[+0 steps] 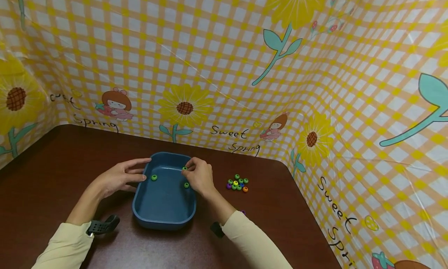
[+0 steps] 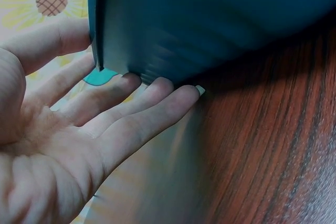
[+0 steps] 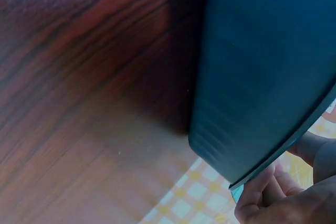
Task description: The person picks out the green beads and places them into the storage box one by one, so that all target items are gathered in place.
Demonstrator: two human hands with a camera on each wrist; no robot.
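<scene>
A blue rectangular tray (image 1: 164, 221) with raised walls stands on the dark wooden table. Along its left wall my left hand (image 1: 120, 176) rests, fingers spread and fairly straight; the left wrist view shows the fingertips (image 2: 186, 95) touching the outer side. Over the right wall reaches my right hand (image 1: 200, 176), pinching a green bead (image 1: 184, 169) above the tray's inside. Two more green beads are in the tray: one bead (image 1: 154, 177) near the left wall, another bead (image 1: 186, 185) just under the right hand. The right wrist view hides the pinched bead behind the wall.
Right of the tray lies a loose cluster of several beads, among them a yellow bead (image 1: 235, 183), an orange bead (image 1: 245, 189) and a purple bead (image 1: 229, 186). Another purple bead (image 1: 243, 212) is partly hidden by the right sleeve. A checked cloth (image 1: 217, 86) rises behind the table (image 1: 115, 245).
</scene>
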